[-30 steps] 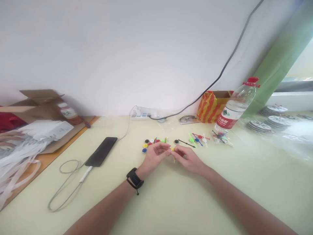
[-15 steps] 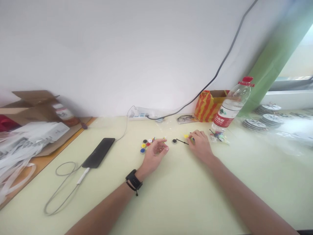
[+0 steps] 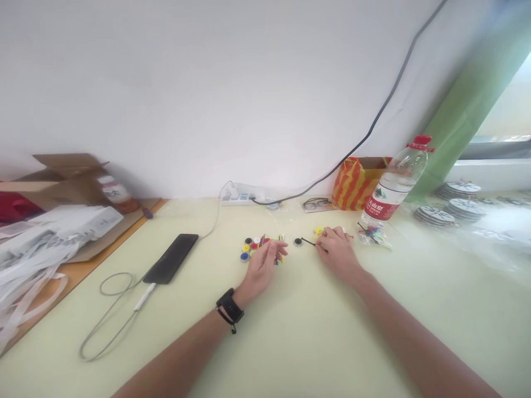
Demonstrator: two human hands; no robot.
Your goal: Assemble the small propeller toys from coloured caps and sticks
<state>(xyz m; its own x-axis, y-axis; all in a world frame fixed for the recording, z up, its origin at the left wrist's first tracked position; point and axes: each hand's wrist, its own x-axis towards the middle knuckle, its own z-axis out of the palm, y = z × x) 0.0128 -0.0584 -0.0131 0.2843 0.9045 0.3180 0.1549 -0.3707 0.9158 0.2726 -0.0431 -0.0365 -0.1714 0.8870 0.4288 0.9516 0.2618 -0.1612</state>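
Note:
My left hand [image 3: 262, 266], a black band on its wrist, hovers at or rests on a cluster of small coloured parts, its fingers loosely stretched to the right. Thin coloured sticks [image 3: 281, 239] show around its fingers and are partly hidden by them. Beside it lie small round pieces, among them a blue one [image 3: 244, 256], a yellow one [image 3: 246, 249] and a black one [image 3: 248, 241]. My right hand [image 3: 338, 253] has its fingertips closed at the near end of a thin black stick [image 3: 308, 241]. The stick's other end points to a round black-topped piece [image 3: 297, 242]. Yellow parts [image 3: 318, 231] lie behind my right hand.
A phone [image 3: 172, 258] with a cable lies at left, near a cardboard box [image 3: 70, 171] and white plastic. Behind are a power strip [image 3: 236, 198], glasses [image 3: 317, 203] and a striped bag [image 3: 352, 185]. A water bottle [image 3: 392, 188], a bag of small parts [image 3: 375, 237] and stacked discs [image 3: 433, 215] stand right.
My left hand has turned and its thumb now lies across the fingers. My right hand has shifted slightly nearer me, uncovering more of the yellow parts. The view has moved a little.

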